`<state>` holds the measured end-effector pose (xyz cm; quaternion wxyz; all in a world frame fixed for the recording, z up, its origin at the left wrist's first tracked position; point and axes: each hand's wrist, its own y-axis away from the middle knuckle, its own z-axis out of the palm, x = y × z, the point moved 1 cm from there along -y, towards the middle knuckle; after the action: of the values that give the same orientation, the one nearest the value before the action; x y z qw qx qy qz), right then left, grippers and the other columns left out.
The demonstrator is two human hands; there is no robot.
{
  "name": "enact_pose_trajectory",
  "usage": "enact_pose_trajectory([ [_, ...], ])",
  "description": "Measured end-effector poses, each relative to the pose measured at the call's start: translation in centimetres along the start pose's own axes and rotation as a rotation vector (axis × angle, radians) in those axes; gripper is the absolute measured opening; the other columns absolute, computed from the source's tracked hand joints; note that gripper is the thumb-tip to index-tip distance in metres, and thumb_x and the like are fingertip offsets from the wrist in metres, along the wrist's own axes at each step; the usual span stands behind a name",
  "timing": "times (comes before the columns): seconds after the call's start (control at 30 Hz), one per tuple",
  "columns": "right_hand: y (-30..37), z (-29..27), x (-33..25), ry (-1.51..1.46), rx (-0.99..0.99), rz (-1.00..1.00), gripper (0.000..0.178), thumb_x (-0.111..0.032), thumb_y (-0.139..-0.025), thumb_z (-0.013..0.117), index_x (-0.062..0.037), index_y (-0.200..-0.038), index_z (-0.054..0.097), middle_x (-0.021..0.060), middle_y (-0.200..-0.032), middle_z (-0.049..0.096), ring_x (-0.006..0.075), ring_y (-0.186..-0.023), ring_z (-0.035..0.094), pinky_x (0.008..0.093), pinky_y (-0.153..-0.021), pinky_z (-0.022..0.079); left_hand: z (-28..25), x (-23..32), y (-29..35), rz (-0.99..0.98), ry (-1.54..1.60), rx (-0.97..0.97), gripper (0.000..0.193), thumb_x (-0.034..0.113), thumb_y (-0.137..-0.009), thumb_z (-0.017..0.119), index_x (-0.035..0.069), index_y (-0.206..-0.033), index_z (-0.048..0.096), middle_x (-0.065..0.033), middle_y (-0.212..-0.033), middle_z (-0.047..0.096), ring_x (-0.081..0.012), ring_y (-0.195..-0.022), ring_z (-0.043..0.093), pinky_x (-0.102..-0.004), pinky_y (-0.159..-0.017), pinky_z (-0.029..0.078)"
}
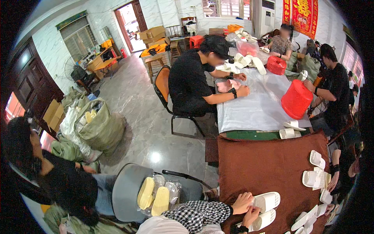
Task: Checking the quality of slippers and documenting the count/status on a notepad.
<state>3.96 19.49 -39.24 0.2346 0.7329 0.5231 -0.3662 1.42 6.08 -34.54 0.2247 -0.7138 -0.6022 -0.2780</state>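
On a brown cloth-covered table (269,167), a pair of white slide sandals lies at the lower right: the upper sandal (269,199) and the lower sandal (265,220), side by side. My left hand (242,202), in a black-and-white checked sleeve, bends its fingers over the near end of the upper sandal. Just below it, my right hand (251,217) has its fingers drawn together beside the lower sandal. Whatever lies between those fingertips is too small to tell. Both wrists wear dark bands.
More white sandals (309,179) line the table's right side, near a co-worker's hand (333,181). Beyond, a person in black handles a pink sandal (229,85). Red twine spools (297,100) stand on white sheeting. A grey chair (130,191) carries yellow sandals (160,201); a stuffed sack (102,126) stands left.
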Motion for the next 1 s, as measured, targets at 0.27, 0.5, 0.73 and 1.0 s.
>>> enact_pose_trajectory([
  [0.27,0.1,-0.6,-1.4,0.067,0.000,-0.037,0.018,-0.007,-0.088,0.065,0.0042,-0.089,0.052,0.0180,-0.081,0.058,0.0301,-0.073,0.056,0.0399,-0.070,0.047,1.0,-0.4,0.1,0.074,0.016,0.142,0.047,0.013,-0.072,0.068,-0.001,-0.115,0.053,-0.0144,-0.112,0.046,-0.0319,-0.107,0.046,-0.0446,-0.083,0.039],
  [0.5,0.9,-2.2,-3.9,0.136,-0.128,0.023,0.032,-0.025,-0.093,0.062,0.0052,-0.101,0.062,0.0251,-0.097,0.067,0.0407,-0.088,0.063,0.0470,-0.083,0.048,1.6,-1.0,-0.5,0.108,0.045,0.124,0.044,0.012,-0.076,0.067,-0.001,-0.116,0.054,-0.0145,-0.112,0.046,-0.0314,-0.107,0.047,-0.0429,-0.081,0.039],
  [0.73,1.3,-2.5,-4.1,0.117,-0.114,0.039,0.033,-0.027,-0.093,0.062,0.0054,-0.102,0.063,0.0259,-0.098,0.066,0.0407,-0.089,0.063,0.0478,-0.082,0.049,1.6,-0.9,-0.4,0.098,0.005,0.140,0.042,0.013,-0.076,0.066,-0.002,-0.114,0.053,-0.0151,-0.112,0.046,-0.0315,-0.106,0.047,-0.0435,-0.081,0.039],
  [1.0,0.3,-0.6,0.0,-0.022,-0.007,-0.044,0.014,-0.007,-0.087,0.066,0.0013,-0.091,0.054,0.0142,-0.078,0.059,0.0257,-0.066,0.055,0.0372,-0.064,0.048,1.3,-0.9,-0.5,0.097,-0.023,0.096,0.046,0.017,-0.074,0.065,-0.001,-0.115,0.053,-0.0152,-0.114,0.047,-0.0315,-0.108,0.047,-0.0446,-0.082,0.039],
])
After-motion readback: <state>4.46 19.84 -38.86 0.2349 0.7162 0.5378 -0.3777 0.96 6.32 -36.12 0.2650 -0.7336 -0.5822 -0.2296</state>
